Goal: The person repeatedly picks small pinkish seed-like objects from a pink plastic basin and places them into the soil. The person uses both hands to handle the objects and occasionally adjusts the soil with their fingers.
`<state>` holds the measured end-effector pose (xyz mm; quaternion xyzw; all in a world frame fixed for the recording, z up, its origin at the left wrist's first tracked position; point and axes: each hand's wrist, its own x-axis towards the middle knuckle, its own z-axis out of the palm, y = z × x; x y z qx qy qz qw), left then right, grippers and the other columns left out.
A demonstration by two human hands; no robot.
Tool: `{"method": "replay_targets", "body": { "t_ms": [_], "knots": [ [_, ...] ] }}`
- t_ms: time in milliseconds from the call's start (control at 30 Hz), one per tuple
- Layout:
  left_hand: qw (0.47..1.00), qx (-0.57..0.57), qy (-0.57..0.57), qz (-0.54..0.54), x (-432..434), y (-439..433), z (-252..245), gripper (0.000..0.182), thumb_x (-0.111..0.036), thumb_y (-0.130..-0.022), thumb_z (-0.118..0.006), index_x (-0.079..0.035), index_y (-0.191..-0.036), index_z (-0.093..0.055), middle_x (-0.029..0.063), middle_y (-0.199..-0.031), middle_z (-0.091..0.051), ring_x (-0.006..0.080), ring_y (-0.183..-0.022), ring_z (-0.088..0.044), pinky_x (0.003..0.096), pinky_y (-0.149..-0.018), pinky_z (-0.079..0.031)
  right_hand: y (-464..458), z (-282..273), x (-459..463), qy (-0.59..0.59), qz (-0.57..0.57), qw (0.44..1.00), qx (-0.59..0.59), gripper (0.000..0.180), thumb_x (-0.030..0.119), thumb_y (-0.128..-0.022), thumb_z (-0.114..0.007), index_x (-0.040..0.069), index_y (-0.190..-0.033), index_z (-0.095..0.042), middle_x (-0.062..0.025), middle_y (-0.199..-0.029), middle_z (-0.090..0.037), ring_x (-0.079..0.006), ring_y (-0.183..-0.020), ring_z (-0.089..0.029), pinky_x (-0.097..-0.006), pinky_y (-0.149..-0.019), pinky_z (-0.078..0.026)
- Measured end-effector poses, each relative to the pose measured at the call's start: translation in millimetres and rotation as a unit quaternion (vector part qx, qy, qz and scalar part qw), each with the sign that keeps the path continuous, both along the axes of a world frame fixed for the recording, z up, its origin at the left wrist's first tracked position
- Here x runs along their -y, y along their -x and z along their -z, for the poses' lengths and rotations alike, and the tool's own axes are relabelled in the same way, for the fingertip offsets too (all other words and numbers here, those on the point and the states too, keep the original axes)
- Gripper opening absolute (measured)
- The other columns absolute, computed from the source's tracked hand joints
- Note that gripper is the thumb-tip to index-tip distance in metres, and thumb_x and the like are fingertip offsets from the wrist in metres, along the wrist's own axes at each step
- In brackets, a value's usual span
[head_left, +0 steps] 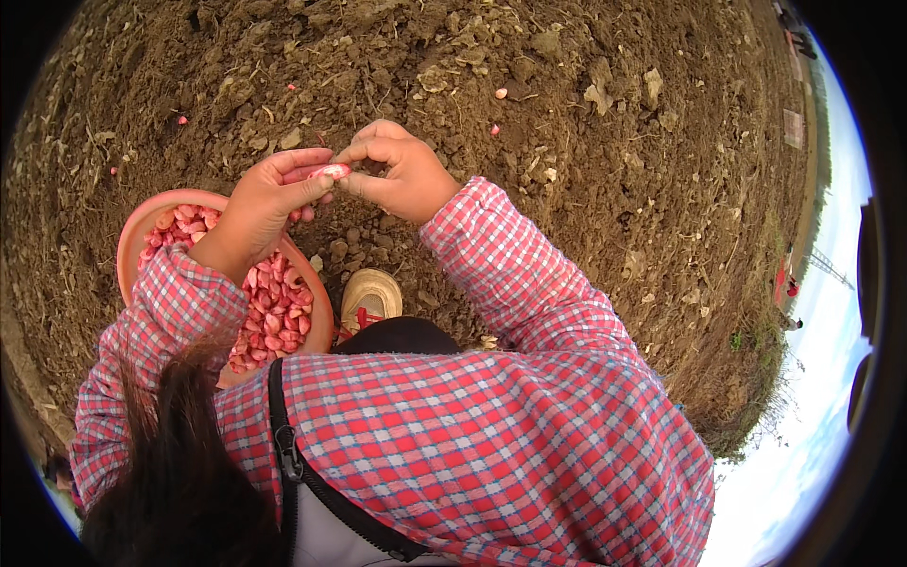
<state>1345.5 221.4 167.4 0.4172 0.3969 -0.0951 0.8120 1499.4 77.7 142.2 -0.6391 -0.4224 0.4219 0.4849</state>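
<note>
Between the fingertips of both hands is a pink-and-white clove (pixel 330 171), which looks like coated garlic. My left hand (pixel 256 198) grips it with thumb and fingers, and more pink cloves (pixel 305 213) show below the left palm. At the clove's right end, the thumb and forefinger of my right hand (pixel 400 170) pinch it. An orange-pink plastic basin (pixel 320 298) stands on the soil under my left forearm. It holds many pink cloves (pixel 273 322), partly hidden by the left hand and sleeve.
Loose brown soil (pixel 453 78) with clods and dry stalks spreads all around. Single pink cloves lie on it, one (pixel 501 93) beyond my right hand and another (pixel 182 120) at far left. My shoe (pixel 372 294) is beside the basin. Grass (pixel 751 397) edges the field at right.
</note>
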Motion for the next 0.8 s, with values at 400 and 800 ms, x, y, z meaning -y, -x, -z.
{"method": "replay_targets", "body": {
  "t_ms": [400,800],
  "knots": [
    [0.992,-0.038,-0.119,-0.005,-1,-7,-7,0.03,-0.017,-0.088,-0.067,0.002,-0.109,-0.054,0.0057,-0.09,-0.062,0.0088,-0.069,-0.056,0.0209,-0.055,-0.044,-12,9,-10,0.111,-0.022,0.977,0.183,0.019,0.021,-0.088,-0.059,0.003,-0.09,-0.061,-0.0172,-0.084,-0.064,-0.0345,-0.079,-0.062,-0.0433,-0.071,-0.05],
    [0.994,0.055,0.003,-0.099,-45,29,3,0.025,-0.012,-0.093,-0.057,0.001,-0.114,-0.053,0.0094,-0.099,-0.061,0.0119,-0.081,-0.058,0.0216,-0.066,-0.049,-72,103,-107,0.446,-0.091,0.759,0.466,0.02,0.017,-0.089,-0.062,0.008,-0.106,-0.069,-0.007,-0.113,-0.056,-0.0235,-0.11,-0.044,-0.0396,-0.1,-0.03]
  ]
}}
